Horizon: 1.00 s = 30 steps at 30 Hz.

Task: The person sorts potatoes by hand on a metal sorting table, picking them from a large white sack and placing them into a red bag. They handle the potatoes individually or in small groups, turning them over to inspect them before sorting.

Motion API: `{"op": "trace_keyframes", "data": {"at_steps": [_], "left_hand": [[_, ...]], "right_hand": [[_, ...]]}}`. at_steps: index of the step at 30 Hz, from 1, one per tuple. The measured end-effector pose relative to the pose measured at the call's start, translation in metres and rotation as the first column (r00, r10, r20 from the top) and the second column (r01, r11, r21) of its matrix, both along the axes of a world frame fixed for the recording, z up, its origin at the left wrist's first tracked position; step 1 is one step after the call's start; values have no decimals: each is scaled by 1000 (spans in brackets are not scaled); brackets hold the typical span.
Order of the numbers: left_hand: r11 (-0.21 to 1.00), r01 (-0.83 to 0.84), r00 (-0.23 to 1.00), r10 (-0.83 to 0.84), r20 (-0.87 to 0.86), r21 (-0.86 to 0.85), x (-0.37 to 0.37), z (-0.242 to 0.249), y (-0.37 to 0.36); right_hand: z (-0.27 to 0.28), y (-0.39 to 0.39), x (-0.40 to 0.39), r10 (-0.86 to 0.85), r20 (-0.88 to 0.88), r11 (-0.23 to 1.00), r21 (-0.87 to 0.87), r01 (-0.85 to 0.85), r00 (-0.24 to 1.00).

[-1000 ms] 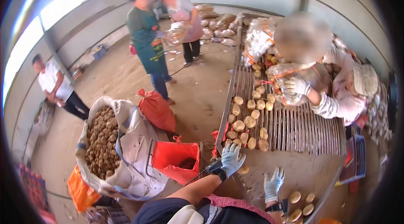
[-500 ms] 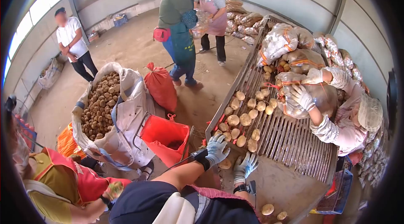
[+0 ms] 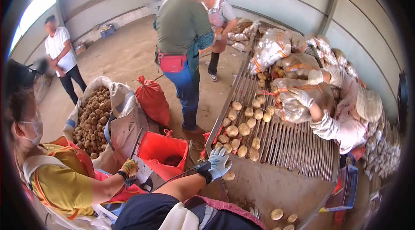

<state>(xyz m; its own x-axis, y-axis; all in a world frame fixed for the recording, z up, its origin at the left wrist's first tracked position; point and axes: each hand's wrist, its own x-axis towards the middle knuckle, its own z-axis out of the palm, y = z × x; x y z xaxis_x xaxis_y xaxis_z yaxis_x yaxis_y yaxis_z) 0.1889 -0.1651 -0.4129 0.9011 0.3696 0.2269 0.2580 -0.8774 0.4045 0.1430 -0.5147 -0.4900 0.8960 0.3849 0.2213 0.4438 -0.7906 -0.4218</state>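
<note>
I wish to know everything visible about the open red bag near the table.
The open red bag looks like plastic or woven fabric. Its mouth gapes upward within a thin, metal-looking frame, with a gathered red tuft at its far rim. Something dark lies inside, too unclear to name. It stands between the large white sack and slatted table.
</note>
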Motion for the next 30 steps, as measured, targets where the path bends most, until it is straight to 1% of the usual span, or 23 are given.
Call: {"op": "trace_keyframes", "data": {"at_steps": [1, 3, 5, 6, 8, 11, 13, 16, 21, 29, 30], "left_hand": [[1000, 28, 1000, -28, -10, 0, 0, 2, 1], [1000, 6, 1000, -6, -4, 0, 0, 6, 0], [999, 14, 998, -16, 65, 37, 1, -4, 1], [999, 16, 996, -20, 81, 52, 1, -6, 1], [997, 6, 996, -13, 89, 81, 1, -6, 1], [994, 9, 997, -17, 81, 105, 1, -9, 2], [995, -2, 998, -4, 70, 96, 1, -9, 1], [996, 19, 997, -26, 76, 92, 0, -8, 2], [997, 33, 991, -42, 129, 68, -3, -8, 1], [996, 59, 990, -68, 123, 71, -6, -4, 0], [995, 58, 987, -69, 144, 80, -6, -6, 0]], "right_hand": [[-2, -1, -5, -18, -15, 1000, -10, 18, 1000], [-6, -3, -14, -52, -44, 998, -20, 52, 998], [-9, -3, -17, -91, -71, 996, -25, 89, 993], [-11, -5, -22, -136, -81, 991, -21, 135, 987], [-6, -2, -18, -57, 9, 998, 26, 57, 998], [21, 11, -23, -134, -67, 990, 25, 136, 989], [28, 13, -22, -153, -89, 988, 7, 154, 984], [33, 15, -22, -140, -93, 990, -2, 140, 986], [31, 16, -24, -153, -71, 988, 23, 155, 986], [32, 16, -24, -161, -83, 986, 38, 164, 984], [31, 15, -24, -157, -96, 986, 38, 162, 983]]}}
